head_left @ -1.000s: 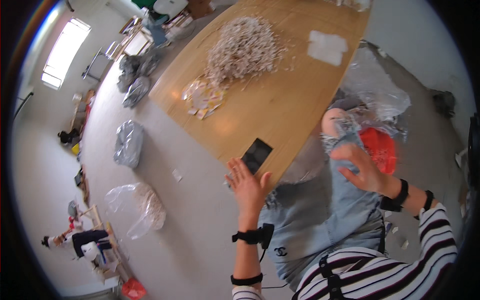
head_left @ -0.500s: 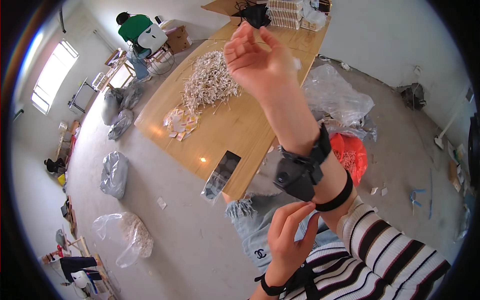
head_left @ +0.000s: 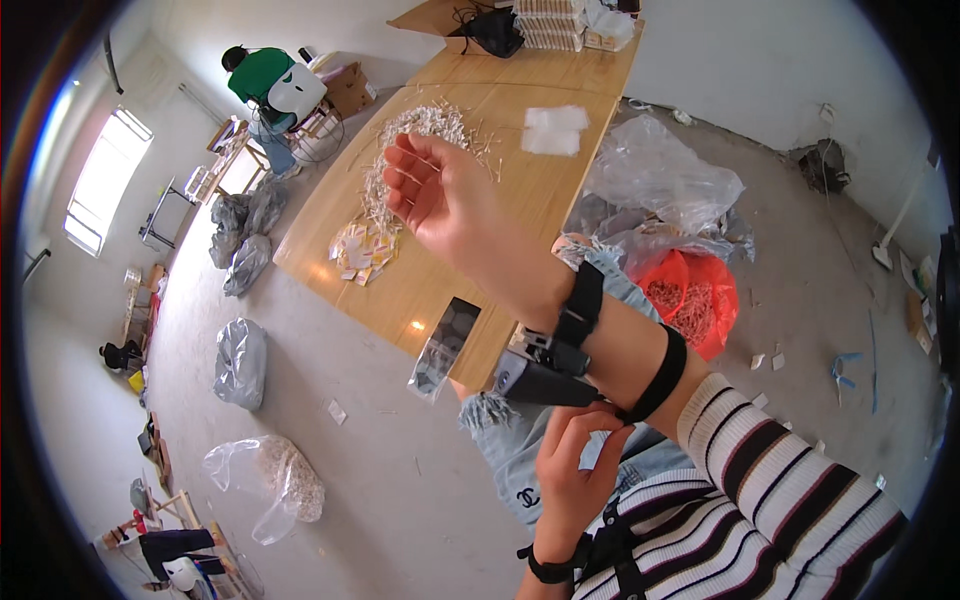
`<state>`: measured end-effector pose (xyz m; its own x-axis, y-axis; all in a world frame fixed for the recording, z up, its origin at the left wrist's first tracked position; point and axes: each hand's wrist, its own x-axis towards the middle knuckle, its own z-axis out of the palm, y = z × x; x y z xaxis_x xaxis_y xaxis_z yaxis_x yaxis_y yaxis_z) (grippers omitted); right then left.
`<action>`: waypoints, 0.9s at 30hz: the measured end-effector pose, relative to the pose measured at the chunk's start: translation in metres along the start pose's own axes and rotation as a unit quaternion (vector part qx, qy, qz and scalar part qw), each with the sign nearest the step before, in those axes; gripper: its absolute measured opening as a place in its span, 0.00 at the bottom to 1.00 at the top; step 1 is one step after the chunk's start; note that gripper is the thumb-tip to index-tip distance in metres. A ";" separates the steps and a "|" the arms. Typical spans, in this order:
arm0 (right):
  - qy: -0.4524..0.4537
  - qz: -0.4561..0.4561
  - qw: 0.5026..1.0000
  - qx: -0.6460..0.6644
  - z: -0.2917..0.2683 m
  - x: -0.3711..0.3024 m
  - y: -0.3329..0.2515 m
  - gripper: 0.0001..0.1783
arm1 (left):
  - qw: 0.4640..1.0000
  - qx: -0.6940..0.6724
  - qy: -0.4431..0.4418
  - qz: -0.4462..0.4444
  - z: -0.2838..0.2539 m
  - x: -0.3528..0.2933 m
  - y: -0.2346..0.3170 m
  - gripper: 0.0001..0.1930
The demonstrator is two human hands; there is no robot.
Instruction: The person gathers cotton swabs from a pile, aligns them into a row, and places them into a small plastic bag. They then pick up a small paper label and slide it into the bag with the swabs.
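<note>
My right hand (head_left: 430,195) is raised over the wooden table (head_left: 500,85), fingers loosely curled and apart, with nothing in it. A black camera-like device (head_left: 545,380) is strapped to that wrist, and a black band (head_left: 662,378) circles the forearm higher up. My left hand (head_left: 575,465) pinches the edge of the black band beside the device; its fingertips are partly hidden. Beyond my right hand lies a heap of thin white sticks resembling cotton swabs (head_left: 425,122). Small yellow and white cards (head_left: 362,252) are piled nearer the table's left edge.
White rectangular sheets (head_left: 554,130) and stacked packs (head_left: 548,25) are on the table. A dark patterned packet (head_left: 448,340) lies at its near corner. A red bag (head_left: 690,310) and a clear plastic bag (head_left: 670,185) stand right. A person in green (head_left: 265,78) sits far left.
My right forearm has swung left and lower and turned, uncovering the white sheets on the table. My left hand stays at the band. The view has shifted slightly.
</note>
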<state>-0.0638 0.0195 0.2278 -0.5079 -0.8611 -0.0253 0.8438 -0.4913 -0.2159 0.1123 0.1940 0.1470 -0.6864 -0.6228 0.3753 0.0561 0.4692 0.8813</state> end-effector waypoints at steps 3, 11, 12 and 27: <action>-0.080 -0.027 0.991 -0.101 0.006 -0.026 0.003 0.07 | 0.997 -0.055 -0.038 -0.031 0.000 -0.014 -0.018 0.17; -0.282 -0.167 0.894 -0.305 0.023 -0.070 0.023 0.08 | 0.902 -0.370 0.156 -0.159 -0.003 0.003 0.003 0.35; -0.285 -0.165 0.894 -0.304 0.021 -0.070 0.025 0.08 | 0.900 -0.367 0.153 -0.181 -0.003 0.001 0.003 0.31; -0.323 -0.464 0.421 -0.709 -0.032 -0.072 0.020 0.07 | 0.893 -0.333 0.150 -0.265 -0.009 0.001 -0.006 0.17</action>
<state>-0.0163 0.0762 0.1937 0.0349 -0.4662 0.8840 -0.8509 -0.4778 -0.2185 0.1179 0.1848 0.1448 -0.5255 -0.8332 -0.1722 0.2675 -0.3540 0.8962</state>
